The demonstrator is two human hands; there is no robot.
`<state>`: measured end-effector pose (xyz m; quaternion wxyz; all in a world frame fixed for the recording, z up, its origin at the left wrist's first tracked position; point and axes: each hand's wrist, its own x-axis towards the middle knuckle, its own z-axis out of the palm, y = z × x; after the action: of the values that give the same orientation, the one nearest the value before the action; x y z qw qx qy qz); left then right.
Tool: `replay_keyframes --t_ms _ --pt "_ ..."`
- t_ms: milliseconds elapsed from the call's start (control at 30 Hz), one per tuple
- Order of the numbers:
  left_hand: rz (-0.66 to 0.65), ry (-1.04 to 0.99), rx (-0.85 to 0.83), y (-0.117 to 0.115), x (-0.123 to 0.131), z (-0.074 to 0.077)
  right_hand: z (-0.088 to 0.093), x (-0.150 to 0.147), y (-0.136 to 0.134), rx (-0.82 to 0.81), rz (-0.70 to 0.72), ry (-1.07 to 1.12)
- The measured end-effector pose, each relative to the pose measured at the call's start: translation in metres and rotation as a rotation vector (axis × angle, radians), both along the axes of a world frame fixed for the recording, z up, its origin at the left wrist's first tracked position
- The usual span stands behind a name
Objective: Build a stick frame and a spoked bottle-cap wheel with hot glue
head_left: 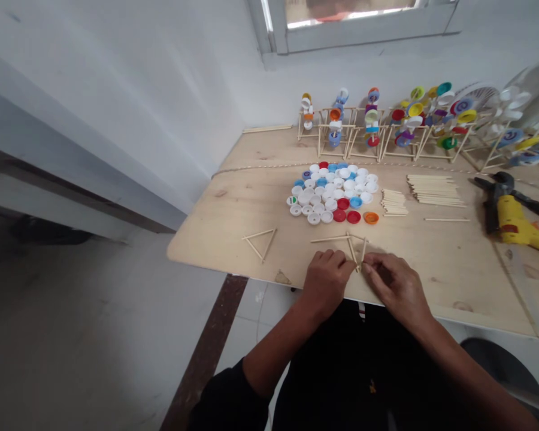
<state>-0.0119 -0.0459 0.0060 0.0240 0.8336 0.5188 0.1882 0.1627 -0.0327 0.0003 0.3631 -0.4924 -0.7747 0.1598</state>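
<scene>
My left hand (326,276) and my right hand (393,284) rest close together on the near edge of a plywood board (233,203). Both have their fingers curled and pinched on thin wooden sticks (354,248) that meet in a narrow V between them. A third stick (330,239) lies across the top of the V, running left. A finished stick triangle (259,242) lies on the board to the left of my left hand.
A cluster of plastic bottle caps (332,191) lies mid-board, with short sticks (394,202) and long sticks (435,190) to its right. A yellow glue gun (514,218) is at the right. Several stick-and-cap models (399,123) stand along the back wall.
</scene>
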Motion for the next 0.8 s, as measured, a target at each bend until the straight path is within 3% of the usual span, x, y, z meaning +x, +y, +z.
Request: replay_keyframes --t_ms 800 --pt "-0.016 0.059 0.045 0.0004 0.0042 0.0024 -0.0058 -0.0044 0.0036 -0.005 -0.028 -0.004"
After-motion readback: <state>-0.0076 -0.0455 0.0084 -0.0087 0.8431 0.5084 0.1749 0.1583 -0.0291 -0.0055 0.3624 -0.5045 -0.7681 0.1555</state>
